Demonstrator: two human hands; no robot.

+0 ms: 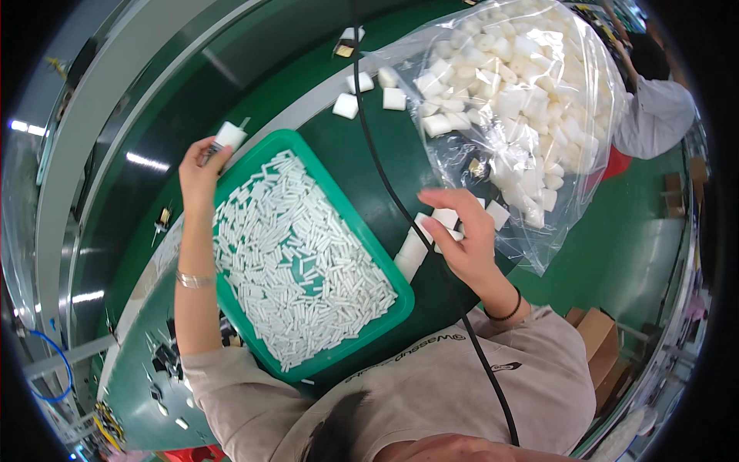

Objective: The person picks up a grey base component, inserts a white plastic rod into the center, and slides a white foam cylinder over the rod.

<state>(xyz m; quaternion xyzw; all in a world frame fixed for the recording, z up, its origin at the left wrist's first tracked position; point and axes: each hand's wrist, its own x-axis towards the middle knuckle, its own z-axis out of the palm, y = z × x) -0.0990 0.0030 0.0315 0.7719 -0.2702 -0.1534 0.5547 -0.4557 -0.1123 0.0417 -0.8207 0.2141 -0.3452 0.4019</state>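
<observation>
My left hand (pixel 202 171), past the tray's far left corner, grips a small part with a white block-shaped piece (pixel 230 136) on it. A thin pin sticks out at its tip; the fingers partly hide a dark lower portion. My right hand (pixel 467 235) hovers by several white foam pieces (pixel 412 254) on the bench, its thumb and index finger curved apart with nothing visible between them. Between my arms lies a green tray (pixel 350 219) with many short white tubes (pixel 308 308) spread inside.
A clear plastic bag (pixel 566 208) full of off-white foam pieces (pixel 512 69) stands at the right. Loose foam pieces (pixel 346 105) lie beyond the tray. A black cable (pixel 377 158) hangs across the view. Small dark parts (pixel 165 358) lie lower left; another person (pixel 654 115) is at the far right.
</observation>
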